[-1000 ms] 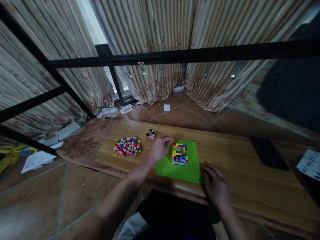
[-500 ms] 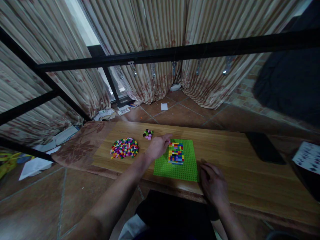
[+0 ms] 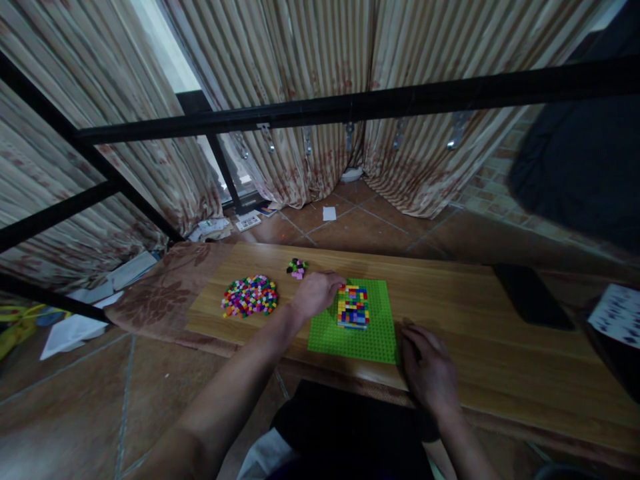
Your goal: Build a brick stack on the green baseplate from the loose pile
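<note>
A green studded baseplate [image 3: 367, 337] lies on a wooden table [image 3: 465, 313]. A block of many-coloured small bricks [image 3: 353, 307] is built on the plate's far half. My left hand [image 3: 316, 293] reaches to the block's far left corner, fingers curled and touching it; whether it holds a brick is hidden. My right hand [image 3: 429, 373] rests flat on the table at the plate's near right corner, fingers slightly apart, holding nothing. A round heap of loose coloured bricks [image 3: 249, 295] lies left of the plate, and a small cluster of dark and pink bricks [image 3: 297, 268] sits behind it.
A black metal frame bar [image 3: 350, 107] crosses above the table. A dark flat phone-like slab [image 3: 531, 295] and a printed sheet [image 3: 617, 315] lie at the right. A brown patterned cloth [image 3: 160, 293] covers the table's left end. Curtains and a tiled floor with papers lie beyond.
The view shifted slightly left and down a second ago. My left hand stays at the block's corner; the right hand has hardly moved.
</note>
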A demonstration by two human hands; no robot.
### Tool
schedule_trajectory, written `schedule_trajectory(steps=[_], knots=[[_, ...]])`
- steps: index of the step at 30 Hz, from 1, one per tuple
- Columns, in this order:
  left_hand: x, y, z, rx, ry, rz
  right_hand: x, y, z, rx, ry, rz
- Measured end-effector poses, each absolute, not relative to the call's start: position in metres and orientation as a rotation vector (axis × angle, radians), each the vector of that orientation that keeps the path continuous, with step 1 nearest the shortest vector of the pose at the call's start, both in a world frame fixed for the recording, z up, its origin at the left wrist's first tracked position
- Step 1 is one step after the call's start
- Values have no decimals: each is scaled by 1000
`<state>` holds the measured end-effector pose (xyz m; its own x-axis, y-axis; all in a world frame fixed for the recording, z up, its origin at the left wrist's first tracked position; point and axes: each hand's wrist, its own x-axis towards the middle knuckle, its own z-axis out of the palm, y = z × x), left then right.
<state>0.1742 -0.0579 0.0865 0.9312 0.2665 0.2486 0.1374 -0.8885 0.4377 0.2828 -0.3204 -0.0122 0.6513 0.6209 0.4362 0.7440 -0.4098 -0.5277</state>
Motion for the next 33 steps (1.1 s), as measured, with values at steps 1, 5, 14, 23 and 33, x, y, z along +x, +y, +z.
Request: schedule_trajectory(steps=[1,5,14,23,33], knots=[[174,-59,86,2664,314,423,283,-320,-12,-2156,-1055,-223],[174,-60,87,2629,410,399,283,-320,-14,-2145,-1053,-246],[185,-54,103,2645,442,267,284,-322,-15,-2150,-1053,-237],[192,-45,103,2633,412,211,284,-321,-14,-2150,-1071,-239],[196,-42,103,2556,479,151,284,-321,-14,-2156,-1066,-249]])
